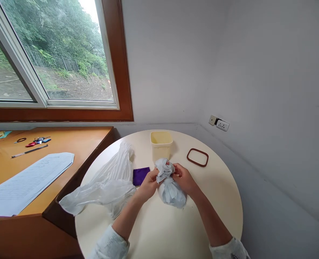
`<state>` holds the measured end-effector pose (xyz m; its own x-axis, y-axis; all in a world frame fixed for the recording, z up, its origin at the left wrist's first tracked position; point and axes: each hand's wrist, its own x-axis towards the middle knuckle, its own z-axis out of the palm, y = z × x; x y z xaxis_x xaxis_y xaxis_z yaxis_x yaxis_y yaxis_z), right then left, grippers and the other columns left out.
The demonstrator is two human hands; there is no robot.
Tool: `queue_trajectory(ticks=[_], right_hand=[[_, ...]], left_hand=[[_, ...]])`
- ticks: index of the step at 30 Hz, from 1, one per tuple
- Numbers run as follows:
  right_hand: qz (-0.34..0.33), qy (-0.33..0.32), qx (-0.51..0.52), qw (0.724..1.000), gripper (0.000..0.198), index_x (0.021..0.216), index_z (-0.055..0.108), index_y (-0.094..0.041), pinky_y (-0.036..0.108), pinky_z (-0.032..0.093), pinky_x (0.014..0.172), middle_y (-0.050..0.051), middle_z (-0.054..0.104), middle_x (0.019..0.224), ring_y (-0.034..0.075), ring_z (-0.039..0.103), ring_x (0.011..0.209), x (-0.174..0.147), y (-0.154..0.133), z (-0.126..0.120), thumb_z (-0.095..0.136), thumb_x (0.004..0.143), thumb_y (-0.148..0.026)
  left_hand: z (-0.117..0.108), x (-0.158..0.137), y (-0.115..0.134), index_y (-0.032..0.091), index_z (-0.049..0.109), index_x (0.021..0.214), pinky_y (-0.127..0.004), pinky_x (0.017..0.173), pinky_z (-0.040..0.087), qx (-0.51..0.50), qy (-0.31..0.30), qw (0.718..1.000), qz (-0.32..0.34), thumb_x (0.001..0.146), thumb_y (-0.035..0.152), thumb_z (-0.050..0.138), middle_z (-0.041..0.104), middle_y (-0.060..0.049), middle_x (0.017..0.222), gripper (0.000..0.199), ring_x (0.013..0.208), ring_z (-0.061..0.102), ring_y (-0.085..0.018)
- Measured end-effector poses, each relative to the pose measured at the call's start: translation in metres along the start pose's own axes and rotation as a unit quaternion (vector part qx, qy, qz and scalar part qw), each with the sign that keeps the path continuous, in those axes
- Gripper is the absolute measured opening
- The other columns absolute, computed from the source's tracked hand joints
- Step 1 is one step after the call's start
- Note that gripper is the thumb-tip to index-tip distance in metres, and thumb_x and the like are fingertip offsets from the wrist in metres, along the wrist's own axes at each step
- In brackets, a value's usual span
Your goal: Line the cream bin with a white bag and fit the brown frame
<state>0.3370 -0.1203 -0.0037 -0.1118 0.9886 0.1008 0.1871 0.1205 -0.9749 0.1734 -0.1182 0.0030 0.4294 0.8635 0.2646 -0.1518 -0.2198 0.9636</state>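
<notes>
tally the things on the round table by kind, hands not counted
plastic bags: 2, a bundled bag held by the left hand and right hand, and a loose bag
tub: 1
brown ring: 1
purple cloth: 1
total: 5

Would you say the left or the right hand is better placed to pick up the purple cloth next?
Left, probably. The left hand grips the small bag right beside the purple cloth; the right hand is on the bag's far side.
</notes>
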Motion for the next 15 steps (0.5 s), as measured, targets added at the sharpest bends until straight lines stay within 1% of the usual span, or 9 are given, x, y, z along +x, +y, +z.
queue_trajectory(ticks=[2, 4, 6, 8, 10, 12, 15], right_hand=[[-0.006, -0.014, 0.021, 1.000, 0.026, 0.097, 0.057, -0.020, 0.027, 0.043, 0.071, 0.003, 0.061, 0.091, 0.015, 0.055, 0.078, -0.002, -0.003, 0.001, 0.050, 0.072, -0.021], [-0.012, -0.034, 0.045, 0.998, 0.027, 0.098, 0.056, -0.020, 0.026, 0.042, 0.070, 0.003, 0.061, 0.088, 0.014, 0.055, 0.077, -0.003, -0.006, 0.003, 0.048, 0.073, -0.019], [-0.016, -0.057, 0.056, 0.997, 0.025, 0.097, 0.057, -0.020, 0.025, 0.042, 0.070, 0.001, 0.061, 0.084, 0.013, 0.055, 0.075, -0.005, -0.006, 0.004, 0.047, 0.074, -0.018], [-0.014, -0.068, 0.053, 0.996, 0.022, 0.093, 0.058, -0.020, 0.025, 0.042, 0.069, 0.000, 0.061, 0.080, 0.013, 0.054, 0.071, -0.005, -0.004, 0.006, 0.047, 0.073, -0.018], [-0.006, -0.073, 0.050, 0.996, 0.022, 0.092, 0.059, -0.019, 0.026, 0.043, 0.069, -0.001, 0.061, 0.076, 0.013, 0.054, 0.068, -0.005, 0.000, 0.007, 0.048, 0.073, -0.018], [0.001, -0.076, 0.047, 0.996, 0.023, 0.094, 0.060, -0.019, 0.027, 0.043, 0.069, -0.001, 0.061, 0.074, 0.014, 0.054, 0.067, -0.005, 0.004, 0.009, 0.047, 0.075, -0.020], [-0.001, -0.064, 0.023, 0.998, 0.024, 0.095, 0.062, -0.017, 0.029, 0.044, 0.071, 0.002, 0.063, 0.078, 0.016, 0.055, 0.073, -0.007, 0.004, 0.010, 0.047, 0.078, -0.023]], left_hand=[[0.000, 0.000, -0.006, 0.015, 0.068, 0.088, -0.026, 0.073, 0.041, -0.011, 0.028, 0.999, -0.013, 0.073, 0.037, 0.064, 0.064, -0.006, 0.092, 0.027, 0.089, 0.054, -0.021], [0.000, 0.001, -0.010, 0.015, 0.067, 0.090, -0.026, 0.072, 0.041, -0.025, 0.049, 0.998, -0.012, 0.074, 0.037, 0.063, 0.064, -0.005, 0.087, 0.028, 0.084, 0.055, -0.019], [-0.001, 0.002, -0.013, 0.014, 0.067, 0.085, -0.027, 0.073, 0.042, -0.037, 0.066, 0.997, 0.002, 0.072, 0.036, 0.064, 0.064, -0.005, 0.083, 0.025, 0.083, 0.055, -0.020], [-0.003, 0.003, -0.014, 0.014, 0.067, 0.076, -0.027, 0.074, 0.042, -0.043, 0.081, 0.996, 0.021, 0.068, 0.033, 0.068, 0.063, -0.005, 0.079, 0.020, 0.087, 0.055, -0.021], [-0.005, 0.004, -0.013, 0.014, 0.067, 0.069, -0.028, 0.075, 0.042, -0.044, 0.085, 0.995, 0.036, 0.063, 0.030, 0.071, 0.063, -0.006, 0.081, 0.018, 0.093, 0.054, -0.024], [-0.006, 0.004, -0.010, 0.014, 0.068, 0.068, -0.028, 0.076, 0.042, -0.047, 0.075, 0.995, 0.039, 0.063, 0.030, 0.071, 0.063, -0.007, 0.085, 0.017, 0.097, 0.054, -0.025], [-0.005, 0.003, -0.008, 0.014, 0.069, 0.070, -0.028, 0.077, 0.042, -0.055, 0.069, 0.996, 0.031, 0.064, 0.028, 0.070, 0.065, -0.007, 0.089, 0.016, 0.094, 0.056, -0.024]])
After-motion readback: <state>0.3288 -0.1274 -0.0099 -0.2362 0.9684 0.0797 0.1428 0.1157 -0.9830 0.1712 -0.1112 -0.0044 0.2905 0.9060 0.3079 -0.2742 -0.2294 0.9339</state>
